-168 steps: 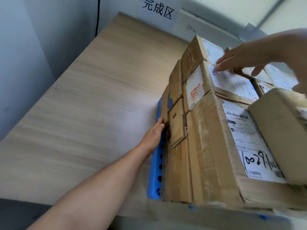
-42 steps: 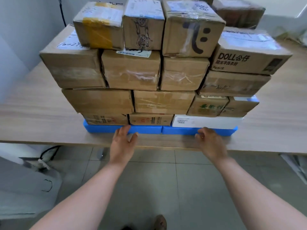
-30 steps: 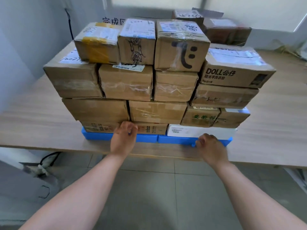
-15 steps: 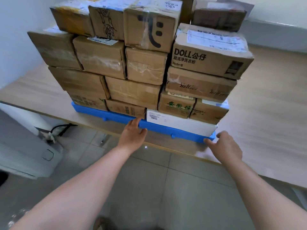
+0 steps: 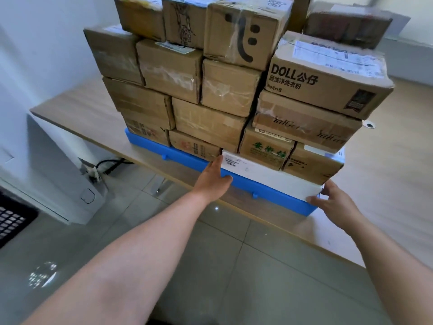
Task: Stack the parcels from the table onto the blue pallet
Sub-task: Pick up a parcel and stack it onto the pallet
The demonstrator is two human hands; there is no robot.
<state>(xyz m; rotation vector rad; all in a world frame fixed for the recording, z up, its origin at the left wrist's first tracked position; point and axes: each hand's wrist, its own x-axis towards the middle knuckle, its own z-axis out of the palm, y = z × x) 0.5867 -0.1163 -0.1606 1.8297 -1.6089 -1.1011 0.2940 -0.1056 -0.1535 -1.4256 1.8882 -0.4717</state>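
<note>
- We see our left hand (image 5: 212,178) flat, fingers straight against the left end of the white box (image 5: 269,178), thumb lying out along the pallet's front edge.
- Our right hand (image 5: 335,205) is spread at the box's right corner, thumb on the front face and fingers (image 5: 328,186) reaching round the end.
- The white box lies between our hands, in the bottom row on the blue pallet (image 5: 185,158).
- The pallet runs from left of our left hand to just under our right, sitting near the front edge of the tabletop (image 5: 77,109).
- The parcels (image 5: 206,120) are stacked on it in several rows, above and beyond both hands.
- Above our right hand sits the DOLL box (image 5: 328,83); above our left, at the top, the smiley box (image 5: 243,31).
- Below our arms is tiled floor (image 5: 210,266); well left of our left hand, a white cabinet (image 5: 46,184) and a black cable (image 5: 112,163).
</note>
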